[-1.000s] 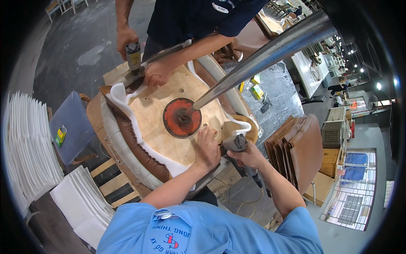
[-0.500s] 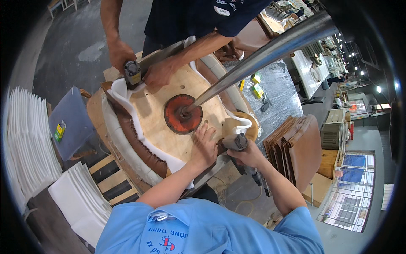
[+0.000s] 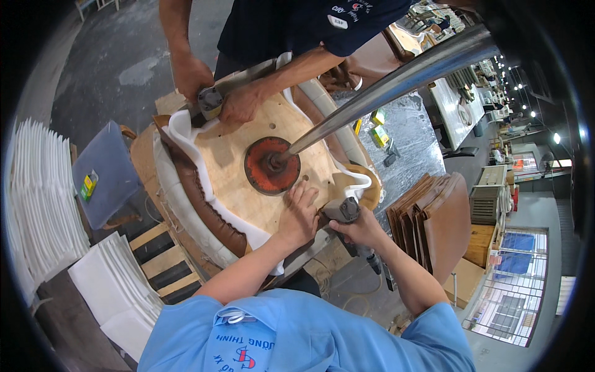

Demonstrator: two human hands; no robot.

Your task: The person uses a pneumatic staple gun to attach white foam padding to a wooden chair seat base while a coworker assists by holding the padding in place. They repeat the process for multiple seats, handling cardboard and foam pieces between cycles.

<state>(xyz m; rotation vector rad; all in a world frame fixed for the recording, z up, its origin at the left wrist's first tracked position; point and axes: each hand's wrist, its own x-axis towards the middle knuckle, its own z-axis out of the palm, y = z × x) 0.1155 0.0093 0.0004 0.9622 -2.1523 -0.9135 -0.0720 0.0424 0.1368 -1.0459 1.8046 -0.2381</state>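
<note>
My left hand (image 3: 299,214) lies on the pale plywood panel (image 3: 226,164), fingers stretched out beside a small hole, thumb side near the brown leather edge. Closed round the handle of a pneumatic staple gun (image 3: 343,211), my right hand (image 3: 361,228) holds its nose against the near right edge of the panel. White padding (image 3: 214,208) and gathered brown leather (image 3: 207,217) wrap the panel's sides. A round red metal plate (image 3: 259,175) on a shiny pole (image 3: 365,93) presses on its middle. What my left thumb touches is hard to make out.
Across the panel, a co-worker's hand (image 3: 193,77) grips another staple gun (image 3: 210,101); their other hand (image 3: 243,104) rests at the edge. White foam sheets (image 3: 46,198) are stacked left, brown leather pieces (image 3: 434,223) right. A plastic-covered table (image 3: 412,142) stands beyond.
The co-worker's staple gun has shifted right along the far edge. My staple gun has moved very slightly left, and my left hand stays on the panel. The whole view has shifted a little.
</note>
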